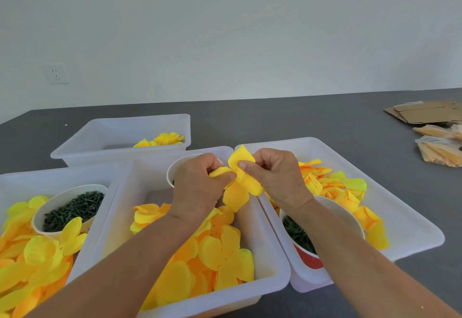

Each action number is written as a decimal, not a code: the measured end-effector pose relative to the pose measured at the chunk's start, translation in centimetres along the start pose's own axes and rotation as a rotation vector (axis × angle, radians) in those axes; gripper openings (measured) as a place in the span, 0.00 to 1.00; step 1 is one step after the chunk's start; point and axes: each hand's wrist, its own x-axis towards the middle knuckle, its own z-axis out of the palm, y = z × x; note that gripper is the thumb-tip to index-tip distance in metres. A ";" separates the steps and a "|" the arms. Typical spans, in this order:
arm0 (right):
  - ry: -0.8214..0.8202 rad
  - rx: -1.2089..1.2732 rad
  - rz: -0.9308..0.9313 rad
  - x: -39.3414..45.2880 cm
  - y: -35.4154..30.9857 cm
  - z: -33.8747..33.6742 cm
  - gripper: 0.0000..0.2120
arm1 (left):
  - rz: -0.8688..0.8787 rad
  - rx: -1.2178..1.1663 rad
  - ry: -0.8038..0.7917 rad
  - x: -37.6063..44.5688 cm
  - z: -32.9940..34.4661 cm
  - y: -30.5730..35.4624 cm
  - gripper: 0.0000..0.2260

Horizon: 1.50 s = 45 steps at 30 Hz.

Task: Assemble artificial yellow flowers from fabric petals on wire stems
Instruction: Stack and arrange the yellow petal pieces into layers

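A yellow fabric petal piece [240, 185] hangs between both hands above the middle white bin [272, 262]. My left hand [197, 185] pinches its left lobe, and my right hand [277, 177] pinches its centre with thumb and fingers. Loose yellow petals [215, 252] fill the middle bin. No wire stem is visible in either hand.
A left bin [15, 180] holds petals and a paper cup of dark green pieces [72, 210]. The right bin [410, 220] holds petals and a red cup [307, 257] under my right forearm. A far bin [120, 130] holds finished flowers [167, 138]. Cardboard [425, 112] and bagged sticks [440, 150] lie far right.
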 end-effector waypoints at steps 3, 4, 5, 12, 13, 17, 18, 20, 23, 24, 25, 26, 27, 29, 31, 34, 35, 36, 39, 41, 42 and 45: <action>0.069 0.070 0.072 0.1 -0.1 -0.1 0.19 | -0.057 -0.064 -0.018 0.0 0.1 0.0 0.05; 0.082 0.109 0.106 0.1 -0.1 -0.2 0.18 | -0.116 -0.158 -0.040 0.1 0.1 -0.1 0.06; 0.094 0.151 0.143 0.1 -0.1 -0.3 0.17 | -0.209 -0.313 -0.075 0.1 0.0 -0.1 0.09; 0.044 0.354 0.293 0.2 -0.1 -0.5 0.10 | -0.536 -0.776 -0.287 0.8 -0.7 -0.3 0.12; 0.033 0.353 0.292 0.2 0.0 -0.5 0.10 | -0.516 -0.759 -0.290 0.7 -0.7 -0.2 0.11; 0.065 0.260 0.293 0.2 0.0 -0.3 0.10 | -0.222 -0.351 -0.054 0.3 -0.4 -0.2 0.12; 0.082 0.175 0.289 0.2 0.0 -0.2 0.10 | -0.118 -0.203 0.023 0.3 -0.4 -0.2 0.15; 0.131 0.021 0.285 0.2 -0.1 -0.1 0.10 | 0.085 0.069 0.161 0.2 -0.5 -0.1 0.16; 0.041 0.105 0.332 0.0 -0.8 -0.3 0.17 | 0.316 0.273 0.253 0.1 -0.6 -0.2 0.14; -0.034 0.186 0.383 -0.1 -1.2 -0.3 0.21 | 0.395 0.315 0.260 0.1 -0.6 -0.3 0.13; -0.098 0.246 0.426 -0.1 -1.5 -0.4 0.22 | 0.473 0.360 0.260 0.0 -0.5 -0.3 0.12; -0.146 0.280 0.446 -0.2 -1.8 -0.5 0.22 | 0.544 0.398 0.251 -0.1 -0.4 -0.4 0.12; -0.178 0.301 0.447 -0.2 -1.9 -0.6 0.20 | 0.605 0.425 0.240 -0.3 -0.2 -0.5 0.11; -0.232 0.369 0.438 -0.2 -2.0 -0.7 0.13 | 0.686 0.460 0.226 -0.4 0.1 -0.5 0.09; -0.274 0.452 0.458 -0.2 -1.8 -0.7 0.10 | 0.698 0.434 0.218 -0.5 0.2 -0.5 0.07; -0.272 0.514 0.490 -0.1 -1.9 -0.8 0.08 | 0.597 0.303 0.172 -0.3 0.1 -0.7 0.07; -0.253 0.532 0.493 -0.1 -1.8 -0.8 0.08 | 0.555 0.275 0.152 -0.3 0.1 -0.7 0.08; -0.223 0.542 0.494 0.0 -1.8 -0.8 0.08 | 0.519 0.253 0.136 -0.3 0.1 -0.7 0.09; -0.132 0.433 0.462 0.1 -1.5 -0.5 0.09 | 0.460 0.178 0.128 -0.3 0.3 -0.6 0.08; -0.118 0.288 0.420 0.1 -1.3 -0.3 0.08 | 0.348 0.084 0.143 -0.4 0.5 -0.4 0.08; -0.141 0.249 0.398 0.0 -1.3 -0.3 0.07 | 0.253 0.029 0.162 -0.3 0.6 -0.3 0.09; -0.268 0.258 0.339 -0.4 -1.6 0.0 0.05 | -0.051 -0.055 0.219 0.3 0.4 -0.4 0.16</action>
